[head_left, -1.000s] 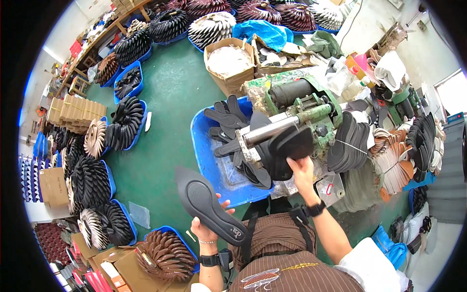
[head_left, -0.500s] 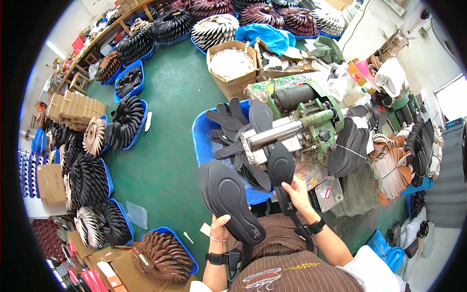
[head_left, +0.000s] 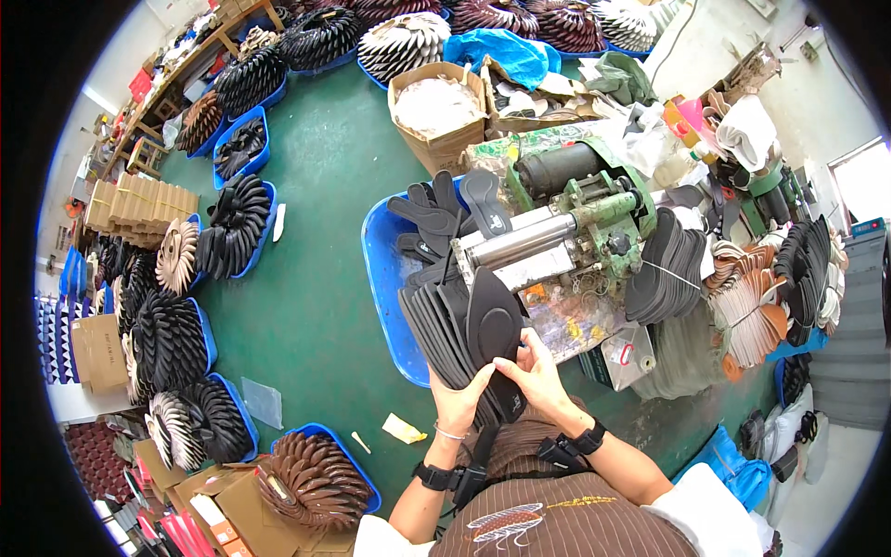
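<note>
Bright light, strong fisheye edge distortion

Footwear workshop | green roller machine [head_left: 594, 212] at table's [head_left: 577, 325] left edge | tied insole bundles [head_left: 665, 271] | blue tubs [head_left: 355, 457] of fanned shoe parts [head_left: 316, 487] on floor [head_left: 316, 288]

Glossy brown shoe parts [head_left: 314, 487] are fanned pinwheel-style in a blue tub [head_left: 355, 457], and some blue plastic sheeting [head_left: 501, 54] is bunched up beside an open cardboard box [head_left: 452, 148].

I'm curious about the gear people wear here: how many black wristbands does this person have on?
2: one wristband behind the left hand, the other wristband behind the right hand. None seems hidden.
</note>
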Demonstrator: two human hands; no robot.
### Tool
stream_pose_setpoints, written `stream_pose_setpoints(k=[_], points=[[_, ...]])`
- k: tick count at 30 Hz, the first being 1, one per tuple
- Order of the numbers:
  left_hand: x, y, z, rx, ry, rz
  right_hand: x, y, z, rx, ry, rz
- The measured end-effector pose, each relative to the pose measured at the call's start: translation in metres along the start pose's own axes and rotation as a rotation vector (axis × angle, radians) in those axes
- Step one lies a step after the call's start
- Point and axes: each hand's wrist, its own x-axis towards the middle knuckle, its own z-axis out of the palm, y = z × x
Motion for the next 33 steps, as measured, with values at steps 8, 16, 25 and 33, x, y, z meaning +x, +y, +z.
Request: stream_pose_setpoints(k=[8, 16, 25, 33], points=[[0.008, 0.005, 0.004, -0.107, 0.032, -0.060, -0.014, -0.009, -0.017, 0.012, 0.143, -0.134], [0.004, 0.011, -0.024, -0.621, -0.175, -0.378, 0.048, -0.024, -0.064, -0.227, 0.201, -0.256], [0.000, 0.006, -0.021, -0.447, -0.113, -0.353, 0.051, -0.003, -0.075, -0.177, 0.347, -0.094], [0.001, 0.007, -0.015, -0.327, -0.216, -0.365, 0.005, -0.006, -0.031, -0.354, 0.338, 0.105]])
